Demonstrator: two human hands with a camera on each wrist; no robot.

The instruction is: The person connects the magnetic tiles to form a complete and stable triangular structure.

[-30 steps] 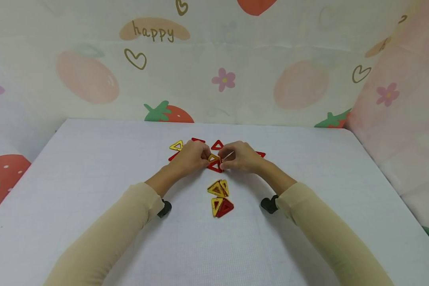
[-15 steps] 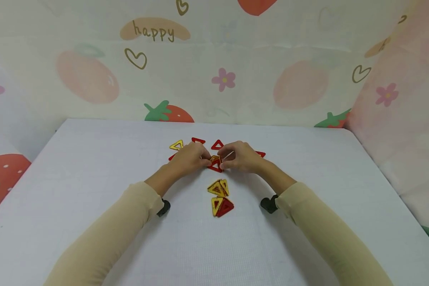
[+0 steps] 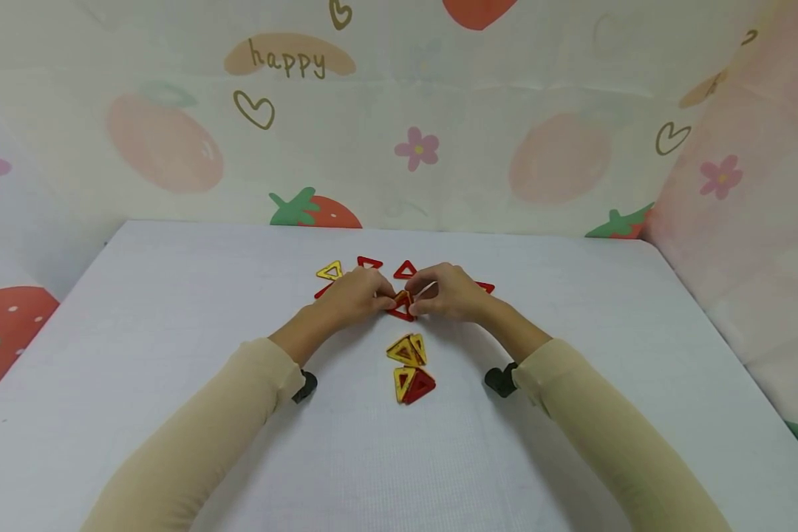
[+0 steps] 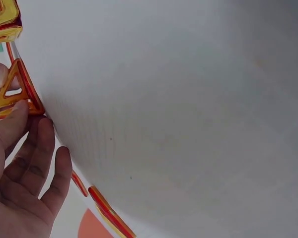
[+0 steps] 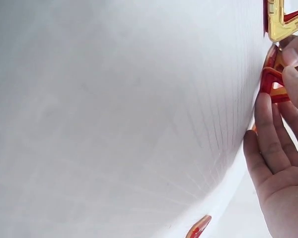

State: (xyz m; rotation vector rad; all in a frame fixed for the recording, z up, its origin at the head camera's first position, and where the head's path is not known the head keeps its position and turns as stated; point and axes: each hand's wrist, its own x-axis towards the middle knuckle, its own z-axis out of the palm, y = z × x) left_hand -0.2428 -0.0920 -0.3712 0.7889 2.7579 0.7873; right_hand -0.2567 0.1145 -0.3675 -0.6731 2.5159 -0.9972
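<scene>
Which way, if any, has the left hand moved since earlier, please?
Yes: the left hand has shifted slightly right and nearer the person, uncovering more of the red triangle behind it.

White tabletop [image 3: 173, 295], flat; far edge meets a cream backdrop [image 3: 479, 96]. Print on backdrop: lettering "happy" [image 3: 287, 59] over a tan patch, heart outline [image 3: 254, 109] just below it, pink flower [image 3: 417, 149] near centre, pale fruit shape [image 3: 561, 157] right of the flower. Red strawberry [image 3: 335, 213] cut off by the table's far edge. Right side: pinkish cloth [image 3: 745, 273]. Left wrist view, bottom: coral patch [image 4: 91, 227], possibly printed fruit; too little shows to be certain.
</scene>
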